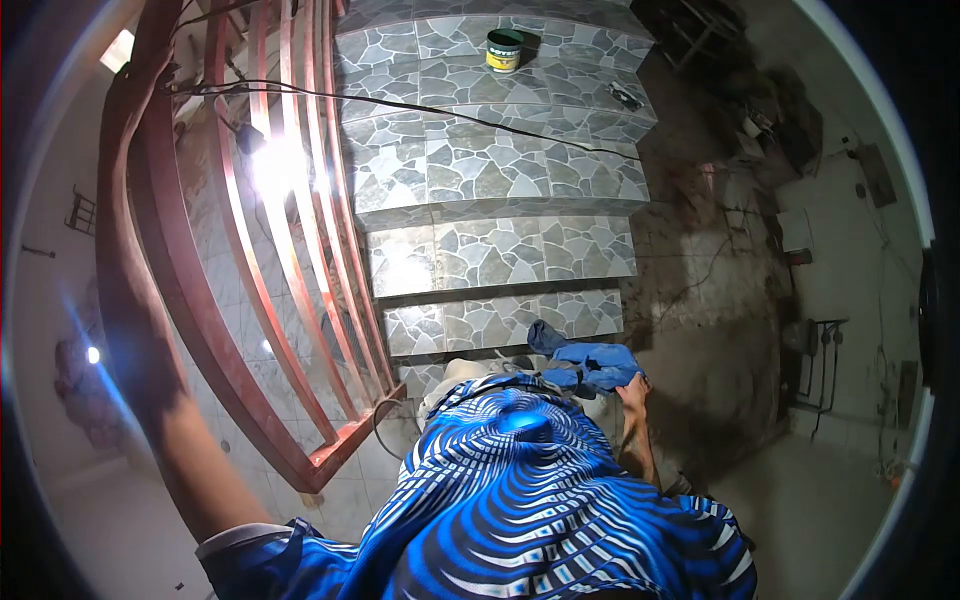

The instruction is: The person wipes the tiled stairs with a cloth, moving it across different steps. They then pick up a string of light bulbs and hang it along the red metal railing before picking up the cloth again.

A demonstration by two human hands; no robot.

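Note:
At the lower right, my right hand is closed on the edge of a blue cloth, which hangs bunched in front of my waist. My left arm reaches up along the red metal railing on the left. Toward the top left, my left hand is near the railing's upper end, dim and blurred, and its fingers cannot be made out. A black cable runs from beside it across the stairs.
Stone-patterned stairs rise ahead of me. A dark green bucket with a yellow label stands on an upper step, with a small dark item to its right. A bright lamp shines behind the bars. Stained floor lies right.

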